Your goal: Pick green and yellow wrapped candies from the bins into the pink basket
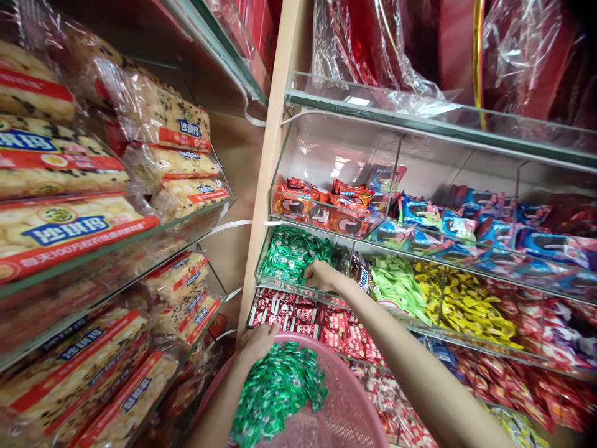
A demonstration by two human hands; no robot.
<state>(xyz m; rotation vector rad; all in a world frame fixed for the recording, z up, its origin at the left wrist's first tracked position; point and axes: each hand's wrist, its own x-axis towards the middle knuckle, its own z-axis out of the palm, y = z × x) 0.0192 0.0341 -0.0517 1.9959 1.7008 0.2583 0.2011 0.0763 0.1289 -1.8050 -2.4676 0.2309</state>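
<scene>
My right hand [321, 275] reaches to the front of a clear shelf bin of green-wrapped candies [291, 252]. Its fingers are curled in against the candies, and whatever lies inside them is hidden. Lower down, my left hand [259, 341] is at the far left rim of a pink plastic basket [352, 379], its fingers stretched forward and slightly blurred. A large heap of the same green-wrapped candies [284, 389] fills the left and middle of the basket. Part of the basket's left rim is hidden by my left forearm.
Packaged pastries [69, 230] crowd glass shelves at the left. A wooden upright [263, 162] divides the shelving. Bins right of the green candies hold light green packets [398, 283] and yellow packets [461, 305]. Red-wrapped sweets [342, 330] sit below; a glass shelf edge [420, 118] runs above.
</scene>
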